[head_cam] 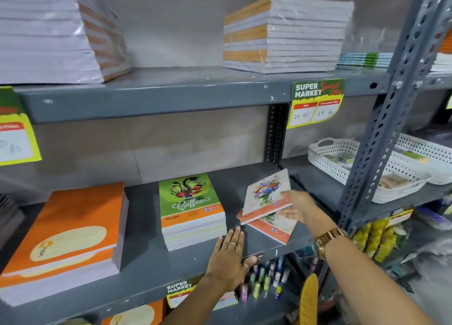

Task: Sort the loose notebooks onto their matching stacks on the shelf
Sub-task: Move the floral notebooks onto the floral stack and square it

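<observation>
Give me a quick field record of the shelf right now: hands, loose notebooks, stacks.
right hand: gripping the flower notebook, tilted, lifted off the shelf
left hand: flat on the shelf, empty
second flower notebook: lying on the shelf under the lifted one
coffee stack: left of the left hand
orange stack: far left

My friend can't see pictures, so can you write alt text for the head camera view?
A person's right hand lifts a flower-print notebook off another one on a grey metal shelf, while the left hand rests flat on the shelf. To the left stand a stack of green Coffee notebooks and a bigger orange stack.
</observation>
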